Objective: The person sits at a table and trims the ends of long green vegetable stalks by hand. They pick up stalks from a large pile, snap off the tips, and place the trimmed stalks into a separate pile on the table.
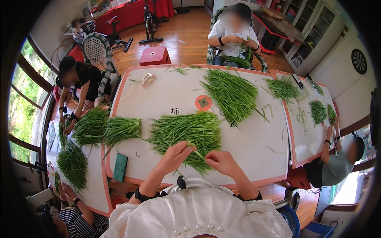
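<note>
Low over the table's near side, my left hand [177, 154] is closed around one end of a green stalk [198, 154]. My right hand [222, 162] pinches the stalk's other end between thumb and fingers. Behind and partly under both hands lies a large pile of long green stalks [187, 128], likely garlic chives or a similar vegetable. Another pile [230, 95] lies further back to the right on the white table [253, 148], and a smaller bunch [123, 129] lies at its left edge.
A green case [120, 167] lies near the front left edge. A crumpled clear wrapper [148, 79] is at the back left. Side tables hold more piles [72, 162] [318, 112]. Several people sit around the tables, handling stalks. A red stool [154, 55] stands beyond the far edge.
</note>
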Tool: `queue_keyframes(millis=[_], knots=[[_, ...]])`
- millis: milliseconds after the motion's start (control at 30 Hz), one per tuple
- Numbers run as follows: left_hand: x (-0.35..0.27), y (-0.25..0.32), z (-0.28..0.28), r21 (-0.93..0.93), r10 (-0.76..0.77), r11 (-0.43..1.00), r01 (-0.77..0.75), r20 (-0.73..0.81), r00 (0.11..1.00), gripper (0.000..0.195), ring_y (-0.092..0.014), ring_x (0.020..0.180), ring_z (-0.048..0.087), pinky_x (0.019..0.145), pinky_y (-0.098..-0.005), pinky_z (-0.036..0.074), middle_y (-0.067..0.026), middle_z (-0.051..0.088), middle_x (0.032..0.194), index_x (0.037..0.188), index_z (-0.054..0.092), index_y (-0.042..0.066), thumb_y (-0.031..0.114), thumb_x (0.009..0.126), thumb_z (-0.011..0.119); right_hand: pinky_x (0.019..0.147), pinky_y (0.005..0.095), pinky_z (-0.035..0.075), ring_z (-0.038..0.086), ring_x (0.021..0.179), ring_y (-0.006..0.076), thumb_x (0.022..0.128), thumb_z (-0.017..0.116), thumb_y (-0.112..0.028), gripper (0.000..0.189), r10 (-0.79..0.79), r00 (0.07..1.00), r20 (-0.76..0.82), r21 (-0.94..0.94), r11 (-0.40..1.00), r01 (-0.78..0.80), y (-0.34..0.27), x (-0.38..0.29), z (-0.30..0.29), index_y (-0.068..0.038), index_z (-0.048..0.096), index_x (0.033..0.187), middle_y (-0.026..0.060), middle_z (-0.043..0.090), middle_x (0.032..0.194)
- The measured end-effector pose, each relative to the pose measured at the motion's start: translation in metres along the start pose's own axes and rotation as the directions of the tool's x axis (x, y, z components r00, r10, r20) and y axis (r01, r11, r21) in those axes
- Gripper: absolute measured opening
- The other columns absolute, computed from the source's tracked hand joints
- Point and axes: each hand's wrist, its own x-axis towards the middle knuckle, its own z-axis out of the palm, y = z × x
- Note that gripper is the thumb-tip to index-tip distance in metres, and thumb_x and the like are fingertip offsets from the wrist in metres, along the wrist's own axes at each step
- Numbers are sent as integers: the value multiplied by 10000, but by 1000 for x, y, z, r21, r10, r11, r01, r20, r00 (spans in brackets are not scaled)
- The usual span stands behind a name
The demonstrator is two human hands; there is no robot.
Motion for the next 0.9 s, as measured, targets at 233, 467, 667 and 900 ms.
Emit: queue_keyframes(millis=[233, 467, 667, 900], knots=[[2, 6, 8, 139, -248, 964, 227, 153, 957, 232, -90, 729, 545, 692, -236, 454, -34, 602, 787, 926, 582, -10, 201, 962, 492, 622, 276, 488, 620, 638, 159, 837, 647, -207, 190, 14, 999, -48, 91, 996, -9, -33, 8, 6, -40, 655, 929, 78, 668, 741], [-3, -24, -5, -147, -256, 946, 289, 207, 944, 219, -79, 693, 529, 670, -240, 466, -4, 565, 769, 930, 594, 1, 190, 956, 487, 618, 230, 463, 574, 658, 76, 860, 656, -193, 174, -19, 999, -34, 497, 867, 34, -3, 39, 17, -29, 656, 919, 35, 660, 744], [-9, -30, -15, -187, -266, 939, 289, 137, 954, 268, -86, 721, 538, 703, -247, 484, -15, 569, 812, 1072, 601, -17, 192, 964, 473, 683, 309, 476, 613, 723, 212, 836, 634, -202, 190, -90, 889, -448, -58, 996, 71, 77, 118, -11, -61, 652, 963, 55, 669, 794], [-30, -50, -30, -281, -291, 913, 295, 56, 955, 283, -85, 698, 530, 685, -249, 482, -2, 553, 765, 1051, 623, -10, 220, 966, 482, 952, 433, 386, 437, 1188, 287, 669, 647, -161, 532, -189, 956, -223, -598, 801, 19, 87, 194, -23, -185, 584, 1196, 83, 554, 1210]])
